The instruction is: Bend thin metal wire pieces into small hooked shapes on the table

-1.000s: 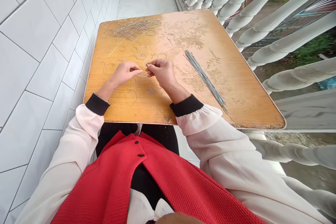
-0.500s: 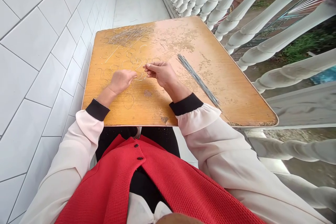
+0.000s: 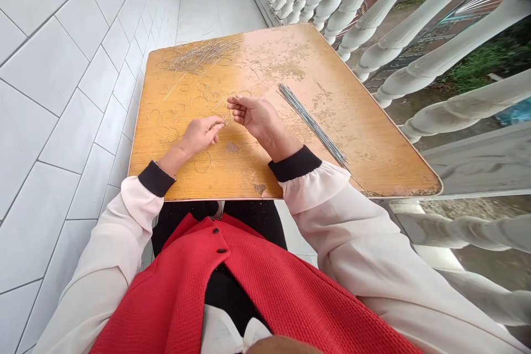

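My left hand [image 3: 202,135] is above the near left part of the wooden table [image 3: 232,180], its thumb and fingers pinched on a thin wire. Close beside it on the right, my right hand [image 3: 255,116] has its fingertips pressed together at the wire too, palm partly turned up. The wire is thin and pale, and its full shape between the hands is hard to make out. Loose wire rings [image 3: 203,162] lie around and beyond my left hand. A bundle of straight grey wires [image 3: 312,124] rests to the right of my right hand.
A tangled heap of thin wires [image 3: 203,56] lies at the table's far left. White tiled wall [image 3: 53,88] runs along the left side. Slanting white balusters [image 3: 415,69] stand along the right, beyond the table's edge.
My left hand has moved right and slightly nearer to me, closer to my right hand. My right hand has turned slightly, staying almost in place. The view has shifted a little.
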### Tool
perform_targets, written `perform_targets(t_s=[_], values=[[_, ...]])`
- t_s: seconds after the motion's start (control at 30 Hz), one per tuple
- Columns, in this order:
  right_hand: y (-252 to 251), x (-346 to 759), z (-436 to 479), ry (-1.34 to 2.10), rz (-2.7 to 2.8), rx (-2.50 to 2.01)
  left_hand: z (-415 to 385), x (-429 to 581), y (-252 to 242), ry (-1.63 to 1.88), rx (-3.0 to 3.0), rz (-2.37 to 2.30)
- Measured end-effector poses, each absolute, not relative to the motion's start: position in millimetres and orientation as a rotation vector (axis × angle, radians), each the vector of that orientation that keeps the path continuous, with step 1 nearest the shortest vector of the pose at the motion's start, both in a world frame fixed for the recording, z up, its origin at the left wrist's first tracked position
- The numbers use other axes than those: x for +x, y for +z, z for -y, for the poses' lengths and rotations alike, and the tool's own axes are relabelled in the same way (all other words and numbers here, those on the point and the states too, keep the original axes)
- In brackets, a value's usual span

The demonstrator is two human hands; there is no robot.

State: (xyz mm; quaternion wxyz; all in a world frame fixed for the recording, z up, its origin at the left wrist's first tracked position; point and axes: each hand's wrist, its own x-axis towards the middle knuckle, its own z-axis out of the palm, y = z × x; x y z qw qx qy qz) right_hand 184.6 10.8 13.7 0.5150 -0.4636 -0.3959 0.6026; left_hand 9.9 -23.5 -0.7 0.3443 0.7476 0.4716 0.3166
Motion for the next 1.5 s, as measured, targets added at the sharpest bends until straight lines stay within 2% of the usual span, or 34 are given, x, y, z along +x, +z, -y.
perform_targets(t_s=[0.37, 0.63, 0.8, 1.0, 1.1, 1.27, 1.5], values=[[17, 188, -3, 1.478, 1.138, -1.072, 15, 4, -7, 0.831, 1.898, -1.148], [19, 184, 1, 1.418, 1.242, -1.11, 11, -4, 4, 0.701, 2.217, -0.973], [16, 183, -1, 1.345, 1.25, -1.153, 10, -10, 15, 0.613, 2.323, -1.019], [21, 189, -2, 1.341, 1.225, -1.162, 10, -21, 19, 0.738, 2.199, -1.056], [21, 188, -1, 1.354, 1.236, -1.155, 12, -19, 23, 0.744, 1.939, -1.035], [16, 175, 4, 1.298, 1.371, -1.19, 13, -3, 28, 0.96, 1.523, -1.22], [9, 170, 4, 1.198, 1.57, -1.212, 8, 4, 19, 1.163, 1.719, -1.461]])
